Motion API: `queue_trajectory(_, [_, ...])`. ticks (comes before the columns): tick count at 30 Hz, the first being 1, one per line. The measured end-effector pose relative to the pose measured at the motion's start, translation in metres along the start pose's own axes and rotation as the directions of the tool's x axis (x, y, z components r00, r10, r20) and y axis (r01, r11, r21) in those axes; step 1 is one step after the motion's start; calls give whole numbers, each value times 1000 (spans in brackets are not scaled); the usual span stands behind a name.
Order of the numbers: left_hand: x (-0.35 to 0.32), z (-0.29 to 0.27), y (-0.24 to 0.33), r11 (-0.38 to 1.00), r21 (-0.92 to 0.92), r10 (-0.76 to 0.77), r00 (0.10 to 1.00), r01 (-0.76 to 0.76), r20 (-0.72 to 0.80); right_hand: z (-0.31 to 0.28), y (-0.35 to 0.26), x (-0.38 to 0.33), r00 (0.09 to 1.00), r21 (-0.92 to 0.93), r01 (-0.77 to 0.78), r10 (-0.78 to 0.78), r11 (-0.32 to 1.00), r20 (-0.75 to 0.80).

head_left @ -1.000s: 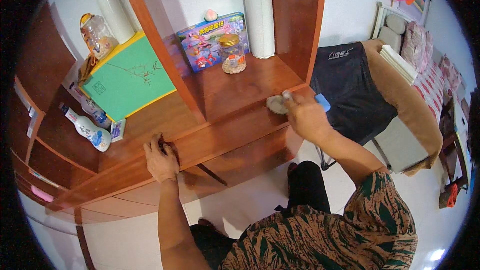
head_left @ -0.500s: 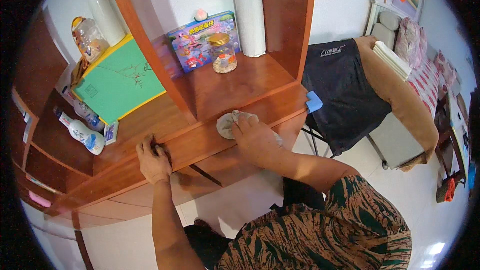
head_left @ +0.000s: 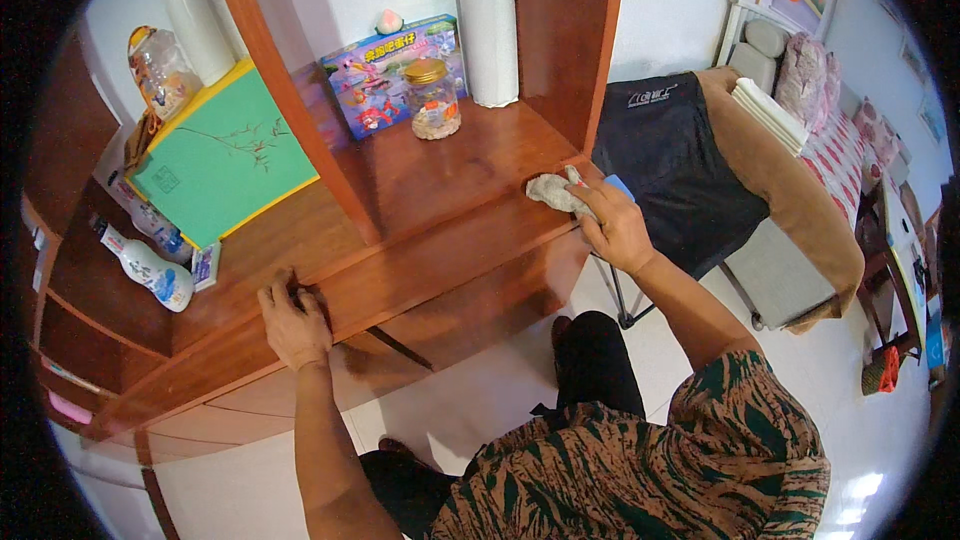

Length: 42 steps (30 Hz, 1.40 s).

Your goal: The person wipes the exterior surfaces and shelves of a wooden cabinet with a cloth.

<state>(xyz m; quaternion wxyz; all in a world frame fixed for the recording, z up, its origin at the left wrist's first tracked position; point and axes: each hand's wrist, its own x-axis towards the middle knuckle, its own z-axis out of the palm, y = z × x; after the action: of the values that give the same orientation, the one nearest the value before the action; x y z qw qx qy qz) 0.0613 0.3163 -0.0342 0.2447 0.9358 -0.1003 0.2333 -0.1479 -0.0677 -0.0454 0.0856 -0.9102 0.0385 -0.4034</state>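
Right hand [head_left: 612,225] is closed around a grey cloth [head_left: 552,190], pressing it at the right front corner of the wooden worktop [head_left: 440,175]. Left hand [head_left: 292,310] grips the front edge further left, fingers curled over it, holding nothing loose. Risk: a wide sweep inward could knock the glass jar [head_left: 433,100] at the back, just in front of the colourful box [head_left: 385,75]. The upright side panel [head_left: 565,30] hems the cloth in. A white bottle [head_left: 145,265] lies well apart at the far left.

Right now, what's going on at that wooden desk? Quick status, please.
Right hand presses a grey cloth on the desk's right end. Left hand grips the front edge. Glass jar stands behind, apart.
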Motion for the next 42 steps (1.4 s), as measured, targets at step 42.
queue_trajectory(42, [-3,4,-2,1000,-5,13,997,-14,-70,6,-8,57,908,-463,-154,309,873,281])
